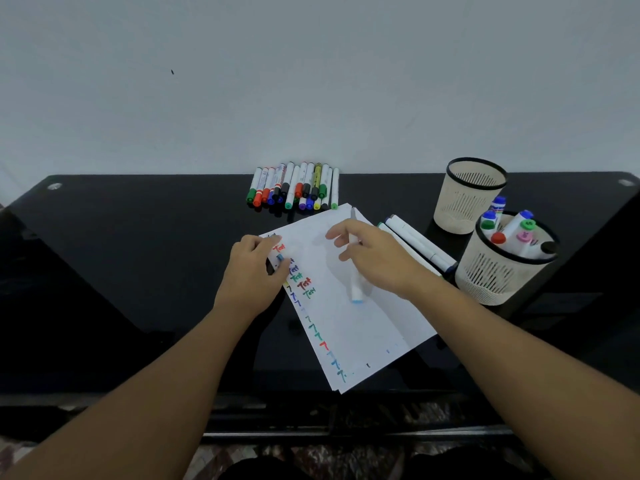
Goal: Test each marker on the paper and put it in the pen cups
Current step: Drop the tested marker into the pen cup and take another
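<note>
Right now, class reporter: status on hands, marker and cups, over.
Right hand grips white marker over paper. Left hand pinches blue cap. Near cup part-filled, far cup looks empty.

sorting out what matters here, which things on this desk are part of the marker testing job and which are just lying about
Part of the job:
- white marker with light blue end, in the right hand
- small blue cap, in the left hand
- white paper sheets with coloured test marks
- row of capped markers
- two beige mesh pen cups: empty, filled
- white markers beside the paper

Just there:
- black glossy desk
- grey wall
</note>
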